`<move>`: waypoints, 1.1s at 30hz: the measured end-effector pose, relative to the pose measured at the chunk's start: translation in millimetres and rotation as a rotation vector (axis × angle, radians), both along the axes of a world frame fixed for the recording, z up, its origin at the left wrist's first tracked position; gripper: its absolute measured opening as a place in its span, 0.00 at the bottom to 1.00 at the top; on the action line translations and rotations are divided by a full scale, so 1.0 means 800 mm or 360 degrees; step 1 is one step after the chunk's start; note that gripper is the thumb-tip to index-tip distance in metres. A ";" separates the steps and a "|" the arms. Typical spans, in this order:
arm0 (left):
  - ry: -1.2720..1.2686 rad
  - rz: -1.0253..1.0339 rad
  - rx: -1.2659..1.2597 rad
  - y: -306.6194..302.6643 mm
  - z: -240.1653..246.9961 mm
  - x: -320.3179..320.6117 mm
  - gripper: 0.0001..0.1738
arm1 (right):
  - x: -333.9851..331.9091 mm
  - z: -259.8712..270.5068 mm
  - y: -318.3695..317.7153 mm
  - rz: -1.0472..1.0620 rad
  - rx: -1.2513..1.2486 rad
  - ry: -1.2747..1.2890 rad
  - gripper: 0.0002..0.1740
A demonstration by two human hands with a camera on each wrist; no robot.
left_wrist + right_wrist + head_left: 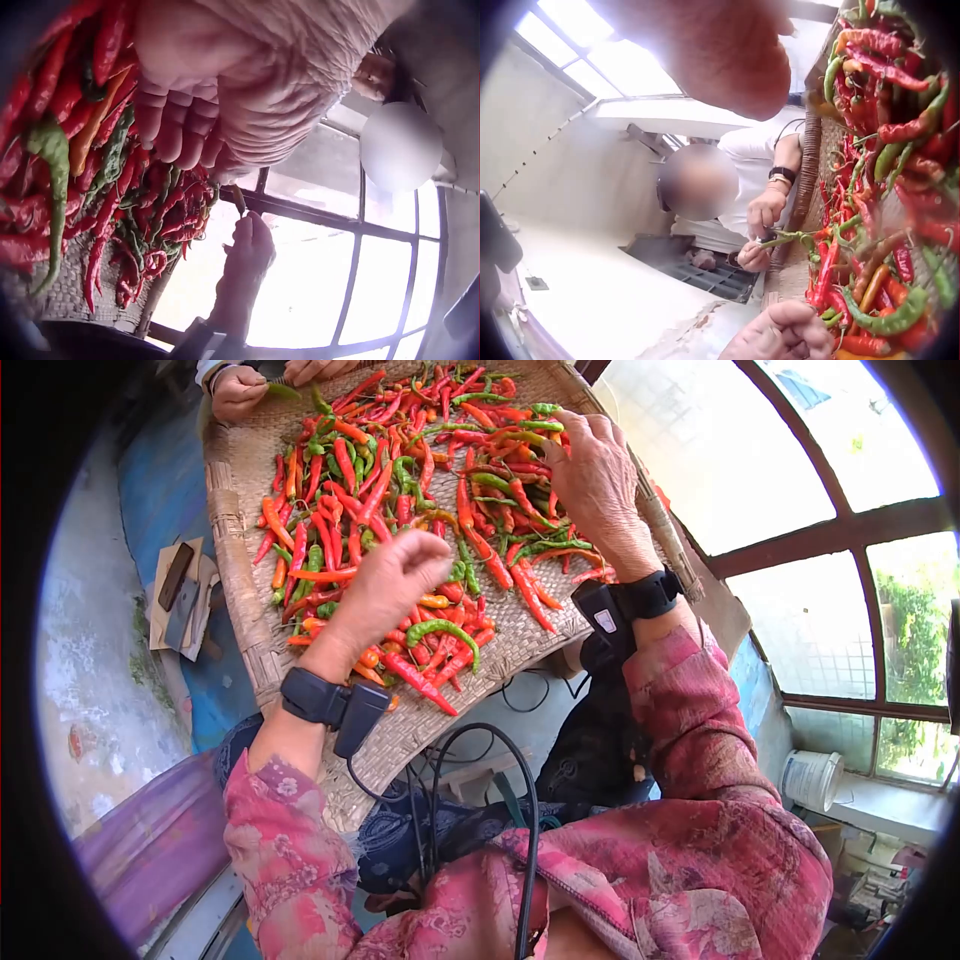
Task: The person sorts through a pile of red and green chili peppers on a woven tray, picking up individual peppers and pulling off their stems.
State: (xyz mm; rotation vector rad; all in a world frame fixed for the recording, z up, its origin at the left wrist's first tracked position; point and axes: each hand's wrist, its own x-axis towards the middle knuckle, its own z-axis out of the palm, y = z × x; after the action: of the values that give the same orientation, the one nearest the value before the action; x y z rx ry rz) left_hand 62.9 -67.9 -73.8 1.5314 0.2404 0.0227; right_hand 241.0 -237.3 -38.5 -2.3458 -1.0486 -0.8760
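Note:
Red, orange and green chili peppers lie heaped on a woven tray. My left hand hovers over the lower part of the heap, fingers loosely bent; no held thing shows in them in the left wrist view. Over the tray's right side, my right hand pinches a small greenish-brown pepper between thumb and finger, seen in the left wrist view. A curled green pepper lies below my left hand. In the right wrist view, my right hand is blurred and its fingertips are hidden.
Another person's hands hold a green pepper at the tray's far edge. Black cables hang between my arms. Windows stand at the right, with a white bucket below them. Flat items lie left of the tray.

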 end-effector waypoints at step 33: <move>-0.0777 -0.0778 0.1494 -0.037 -0.004 -0.017 0.18 | 0.019 0.002 -0.022 -0.0012 0.0195 -0.0181 0.14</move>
State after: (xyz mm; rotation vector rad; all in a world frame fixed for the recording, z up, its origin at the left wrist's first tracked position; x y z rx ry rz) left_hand 49.2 -97.9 -77.2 2.4117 -0.6263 0.1346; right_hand 256.3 -255.0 -37.2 -2.2223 -1.0006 -1.0567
